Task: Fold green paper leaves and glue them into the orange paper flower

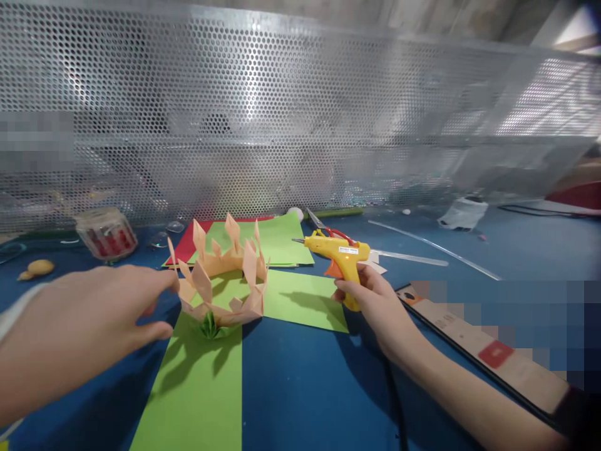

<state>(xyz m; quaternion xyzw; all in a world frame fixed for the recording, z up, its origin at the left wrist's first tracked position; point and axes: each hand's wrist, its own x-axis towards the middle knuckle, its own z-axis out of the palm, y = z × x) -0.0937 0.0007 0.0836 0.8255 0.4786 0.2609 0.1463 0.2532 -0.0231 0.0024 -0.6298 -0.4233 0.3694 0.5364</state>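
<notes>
We see a peach folded-paper crown point(220, 279), a spiky open ring, standing upright on green paper near the blue worktop's middle. Just to its right stands a yellow glue gun point(339, 254), nozzle pointing left.

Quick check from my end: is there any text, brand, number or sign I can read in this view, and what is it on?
No text is legible.
White sticker on the yellow glue gun, held in the right hand: print too small to read.
Jar with red label: blurred.
Flat beige card with a red patch: marks too blurred to read.
Paper flower by the left hand, and the green sheets: plain, no print.
</notes>
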